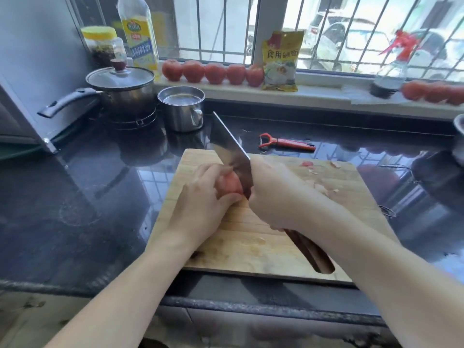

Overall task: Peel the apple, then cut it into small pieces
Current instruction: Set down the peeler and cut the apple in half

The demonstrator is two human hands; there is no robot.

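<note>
On the wooden cutting board (251,237) my left hand (200,197) grips a pale reddish apple (229,184), fingers curled over its top and thumb below it. My right hand (273,194) holds a cleaver (231,149) by its dark handle, which sticks out below my wrist. The broad blade stands against the apple's right side, tip pointing away from me. A red peeler (286,143) lies on the black counter behind the board. Bits of peel (307,164) lie at the board's far right.
A lidded pot (120,89) and a steel mug of water (182,109) stand at the back left. Red fruits (213,71), a yellow packet (281,61), an oil bottle (138,33) and a jar (103,43) line the window sill. The counter edge runs just below the board.
</note>
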